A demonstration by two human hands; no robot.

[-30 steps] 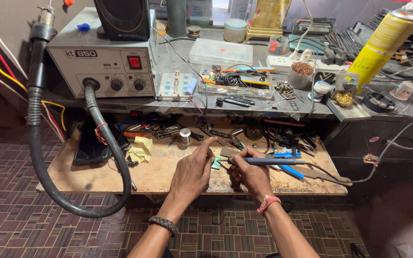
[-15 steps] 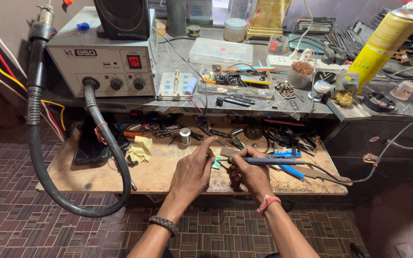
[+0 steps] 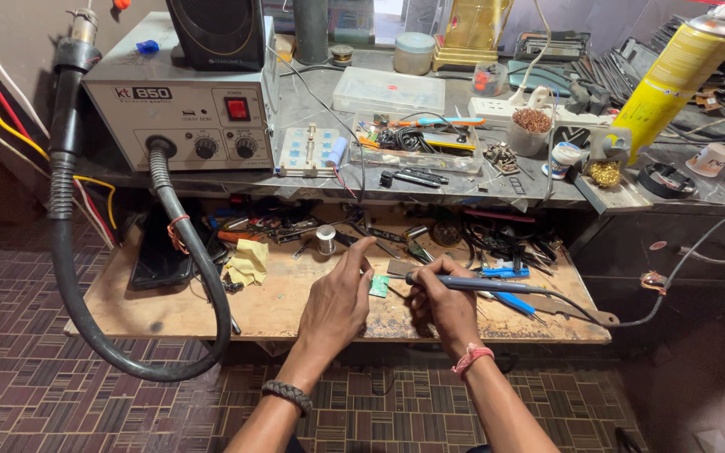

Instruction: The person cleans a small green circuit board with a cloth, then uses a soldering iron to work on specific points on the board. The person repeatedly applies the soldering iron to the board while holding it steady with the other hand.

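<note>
Right hand (image 3: 442, 306) is closed around a blue-handled soldering iron (image 3: 472, 283) with a black cord, its tip angled down toward the small green circuit board (image 3: 378, 286) lying on the worn wooden work shelf (image 3: 169, 306). Left hand (image 3: 339, 298) rests on the shelf just beside the board, fingers loosely curled, index finger stretched forward, nothing gripped. A small solder spool (image 3: 325, 237) stands near, a yellow cloth (image 3: 249, 260) lies further left, and the grey hot-air station (image 3: 182, 109) sits above

Worn, scuffed wooden shelf (image 3: 211, 306)
</note>
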